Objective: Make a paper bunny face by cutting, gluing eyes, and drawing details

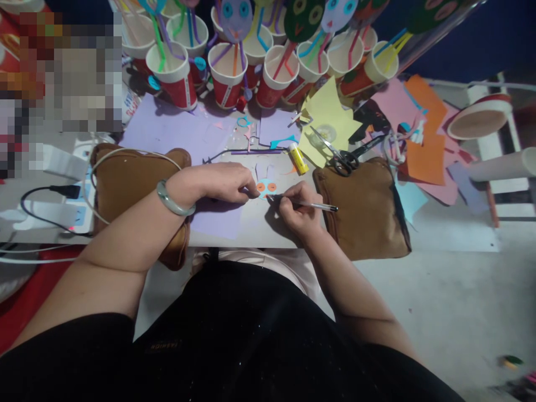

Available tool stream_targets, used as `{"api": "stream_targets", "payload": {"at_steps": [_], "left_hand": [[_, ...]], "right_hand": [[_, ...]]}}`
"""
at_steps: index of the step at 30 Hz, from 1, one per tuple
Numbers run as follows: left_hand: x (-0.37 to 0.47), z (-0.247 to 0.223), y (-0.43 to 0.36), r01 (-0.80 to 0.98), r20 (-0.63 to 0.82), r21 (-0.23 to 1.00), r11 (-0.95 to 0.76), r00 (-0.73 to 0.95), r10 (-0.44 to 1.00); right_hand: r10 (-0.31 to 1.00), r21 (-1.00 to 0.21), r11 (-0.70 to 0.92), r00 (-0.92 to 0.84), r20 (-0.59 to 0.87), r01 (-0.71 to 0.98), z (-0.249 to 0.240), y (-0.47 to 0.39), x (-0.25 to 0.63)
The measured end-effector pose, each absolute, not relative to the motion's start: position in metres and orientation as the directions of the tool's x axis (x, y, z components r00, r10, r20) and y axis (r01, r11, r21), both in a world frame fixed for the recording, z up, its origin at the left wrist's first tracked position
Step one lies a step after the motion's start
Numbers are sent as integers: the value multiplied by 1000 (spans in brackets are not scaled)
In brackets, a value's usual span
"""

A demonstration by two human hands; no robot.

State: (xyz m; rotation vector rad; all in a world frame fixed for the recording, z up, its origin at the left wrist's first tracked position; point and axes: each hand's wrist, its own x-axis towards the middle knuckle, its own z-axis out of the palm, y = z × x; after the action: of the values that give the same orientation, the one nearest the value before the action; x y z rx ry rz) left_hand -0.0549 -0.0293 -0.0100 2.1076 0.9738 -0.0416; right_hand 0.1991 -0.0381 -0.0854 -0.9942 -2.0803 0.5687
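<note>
Left hand (226,184): its grip is pinched down on the edge of the small paper face (265,188), fingertips pressing it flat to the tabletop (259,229), apparently so the piece cannot slide under the pen.
Right hand (295,209): its grip is clenched around a pen (307,205), held low and slanted, tip at the right edge of the paper face, barrel trailing out to the right of the grip; the heel of the hand rests on the tabletop, which would steady a fine stroke.
Paper face: light blue with two orange eye discs, lying flat between the two grips, touching the left fingertips and the pen tip.
Lilac sheet (215,219): just under and behind the left grip, partly beneath the wrist.
Bracelet (173,202): pale green, on the left wrist, which lies over a brown pouch (129,178).
Second brown pouch (366,209): just right of the right grip.
Glue stick (298,158): lying just beyond the right grip, within easy reach.
Scissors (341,159): beyond and to the right of the right grip, resting on a yellow sheet (329,109).
Paper cups (228,72): rowed along the far side, well beyond both grips, holding straw figures with paper faces upright.
Coloured paper scraps (425,142): heaped far right of the right grip.
</note>
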Motion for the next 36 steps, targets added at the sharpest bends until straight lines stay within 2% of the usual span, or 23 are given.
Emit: {"api": "stream_targets", "payload": {"at_steps": [36], "left_hand": [[-55,-10,-28,661,-347,640,-392,703,620]], "right_hand": [[831,-688,546,-415,371,478,-83,-37,198]]}}
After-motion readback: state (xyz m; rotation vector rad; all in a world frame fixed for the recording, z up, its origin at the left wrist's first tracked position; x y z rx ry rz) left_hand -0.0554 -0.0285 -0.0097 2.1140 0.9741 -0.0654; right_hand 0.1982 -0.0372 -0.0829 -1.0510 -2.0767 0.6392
